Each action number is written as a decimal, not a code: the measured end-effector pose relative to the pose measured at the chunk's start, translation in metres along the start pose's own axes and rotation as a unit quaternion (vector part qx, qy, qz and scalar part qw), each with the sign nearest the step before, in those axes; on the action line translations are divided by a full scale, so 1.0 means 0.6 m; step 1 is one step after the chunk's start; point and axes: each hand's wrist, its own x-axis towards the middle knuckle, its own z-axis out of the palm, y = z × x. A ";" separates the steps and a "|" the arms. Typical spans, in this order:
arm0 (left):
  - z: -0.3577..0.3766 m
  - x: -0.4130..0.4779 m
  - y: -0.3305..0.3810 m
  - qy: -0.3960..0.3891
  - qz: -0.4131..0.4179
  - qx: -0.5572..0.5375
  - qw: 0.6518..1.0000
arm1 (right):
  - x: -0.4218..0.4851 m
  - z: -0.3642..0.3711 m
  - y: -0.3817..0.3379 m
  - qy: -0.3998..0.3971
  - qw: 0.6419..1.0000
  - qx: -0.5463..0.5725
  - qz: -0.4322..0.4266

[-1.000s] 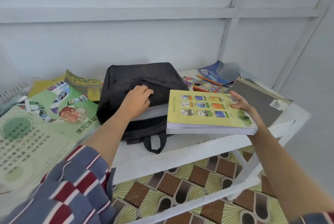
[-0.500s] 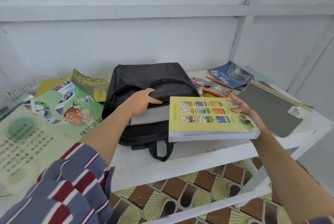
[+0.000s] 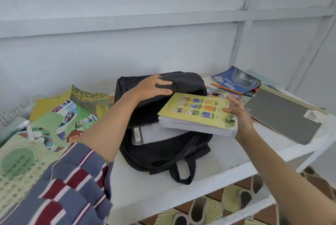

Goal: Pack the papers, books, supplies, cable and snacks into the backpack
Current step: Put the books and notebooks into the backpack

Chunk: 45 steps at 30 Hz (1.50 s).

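A black backpack (image 3: 163, 150) lies on the white table (image 3: 227, 159) with its mouth open toward me. A white book with a barcode (image 3: 152, 133) lies inside the opening. My left hand (image 3: 152, 87) grips the upper flap of the backpack and holds it raised. My right hand (image 3: 236, 113) holds a thick yellow book (image 3: 198, 113) by its right end, thumb on the cover. The book's left end lies over the backpack's mouth, tilted.
Green and yellow picture books (image 3: 60, 115) are spread at the left. At the right lie a blue book (image 3: 236, 79), an orange pencil (image 3: 226, 88), a colourful packet (image 3: 218, 92) and a grey notebook (image 3: 283, 115). Patterned floor tiles (image 3: 227, 201) show below the table's front edge.
My left hand has lifted the backpack's flap higher, opening the mouth wider. My right hand has moved the yellow book left, partly over the opening.
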 end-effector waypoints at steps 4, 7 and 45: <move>0.002 0.009 -0.003 0.009 0.010 -0.020 1.000 | -0.002 0.053 0.056 0.099 0.992 0.015 -0.072; 0.003 0.009 -0.002 0.016 0.020 -0.014 1.000 | -0.009 0.092 0.096 0.166 0.980 -0.029 -0.104; -0.012 0.002 0.010 0.029 -0.001 -0.079 0.996 | 0.117 0.084 0.093 -0.297 0.561 -0.733 -0.243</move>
